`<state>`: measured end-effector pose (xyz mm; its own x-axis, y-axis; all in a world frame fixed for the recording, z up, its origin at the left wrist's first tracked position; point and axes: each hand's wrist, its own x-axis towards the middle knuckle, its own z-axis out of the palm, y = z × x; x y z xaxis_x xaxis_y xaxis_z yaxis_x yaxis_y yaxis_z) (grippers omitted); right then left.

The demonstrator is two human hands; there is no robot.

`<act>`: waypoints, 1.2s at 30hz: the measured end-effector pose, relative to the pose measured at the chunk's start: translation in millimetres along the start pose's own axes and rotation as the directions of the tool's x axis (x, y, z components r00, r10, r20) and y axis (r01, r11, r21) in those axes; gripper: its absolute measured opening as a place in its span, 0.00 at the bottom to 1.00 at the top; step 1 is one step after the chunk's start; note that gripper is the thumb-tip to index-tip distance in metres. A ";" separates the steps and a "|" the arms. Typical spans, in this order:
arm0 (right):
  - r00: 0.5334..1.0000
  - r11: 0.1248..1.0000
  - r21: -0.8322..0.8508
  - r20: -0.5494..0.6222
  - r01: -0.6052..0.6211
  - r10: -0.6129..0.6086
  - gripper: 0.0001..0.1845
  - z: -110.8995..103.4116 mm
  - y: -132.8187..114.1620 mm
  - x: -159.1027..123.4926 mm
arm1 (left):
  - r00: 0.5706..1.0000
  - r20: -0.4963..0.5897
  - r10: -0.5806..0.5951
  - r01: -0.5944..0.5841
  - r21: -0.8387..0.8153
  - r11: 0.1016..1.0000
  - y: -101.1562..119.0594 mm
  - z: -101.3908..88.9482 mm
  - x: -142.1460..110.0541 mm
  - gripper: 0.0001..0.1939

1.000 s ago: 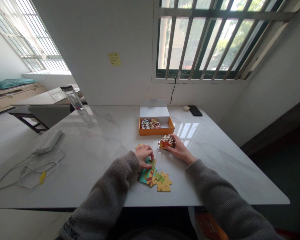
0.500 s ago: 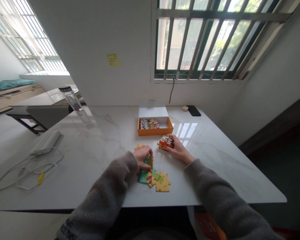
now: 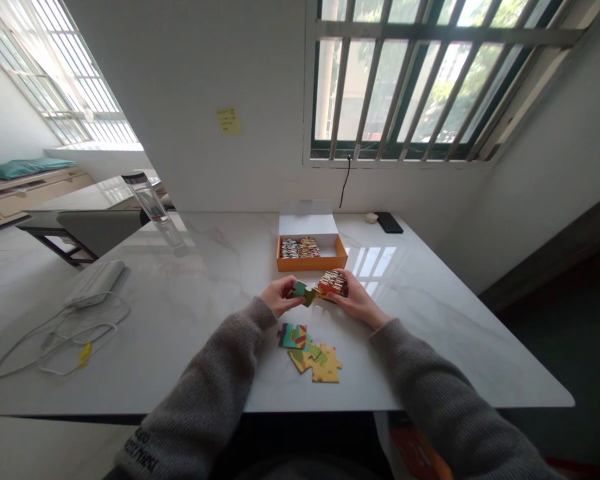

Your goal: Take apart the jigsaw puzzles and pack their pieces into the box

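My left hand (image 3: 280,296) pinches a green and teal puzzle piece (image 3: 306,293), raised off the table. The piece's right end meets or overlaps the near side of a stack of puzzle pieces (image 3: 333,284); I cannot tell whether they touch. Fingers of my right hand (image 3: 356,296) are wrapped round that stack, just in front of the box. Closer to me lie several loose puzzle pieces: a teal and red one (image 3: 294,336) overlaps others, and a yellow one with green (image 3: 326,365) sits at the right of the group.
An open orange box (image 3: 312,263) holds rows of puzzle pieces, with its white lid raised. A black phone (image 3: 389,223) and a small white round thing (image 3: 371,218) lie at the back right. To the left are a clear bottle (image 3: 147,197) and a white device with a cable (image 3: 96,283).
My left hand has lifted the green and teal piece off the group and carried it up towards the stack. My right hand has kept its hold on the stack, nearly still.
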<state>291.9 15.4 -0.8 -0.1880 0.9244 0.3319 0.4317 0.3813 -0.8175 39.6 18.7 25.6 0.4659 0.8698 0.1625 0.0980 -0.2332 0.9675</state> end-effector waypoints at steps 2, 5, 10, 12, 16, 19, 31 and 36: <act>1.000 1.000 -0.007 0.000 0.011 -0.011 0.32 3.7 -0.7 0.2 | 0.998 0.050 0.030 -0.032 0.037 0.999 -6.8 4.2 3.0 0.21; 0.998 0.998 -0.036 0.031 0.050 -0.048 0.33 8.7 -3.8 -0.3 | 0.997 0.054 0.062 -0.073 0.252 0.965 -14.1 8.3 4.7 0.19; 0.996 0.948 -0.305 0.034 0.092 -0.086 0.33 9.3 -11.4 -3.7 | 0.987 0.123 0.101 -0.156 0.615 0.773 -18.4 11.1 3.0 0.11; 0.996 0.922 -0.378 0.044 0.088 -0.077 0.33 7.1 -13.9 -5.3 | 0.989 0.116 0.090 -0.146 0.689 0.710 -19.1 11.9 2.7 0.10; 0.985 0.936 -0.333 0.164 0.114 -0.061 0.36 2.9 -17.9 -8.5 | 0.990 0.122 0.065 -0.134 0.732 0.668 -19.0 12.0 3.1 0.09; 0.969 0.946 -0.293 0.239 0.138 -0.067 0.39 2.2 -21.9 -11.2 | 0.991 0.099 0.089 -0.133 0.745 0.653 -18.1 10.9 3.2 0.08; 0.967 0.950 -0.296 0.253 0.098 -0.021 0.40 13.4 -29.9 -13.5 | 0.968 0.071 0.241 -0.202 0.792 0.576 -20.7 21.0 5.4 0.37; 0.978 0.945 -0.321 0.208 0.062 0.007 0.37 17.7 -28.2 -11.2 | 0.984 0.096 0.151 -0.165 0.804 0.571 -15.3 29.7 5.9 0.40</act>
<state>266.2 -5.9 10.2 -0.3646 0.9045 0.2211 0.6799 0.4208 -0.6006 66.9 14.5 6.0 0.5572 0.7792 0.2870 0.6862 -0.6267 0.3692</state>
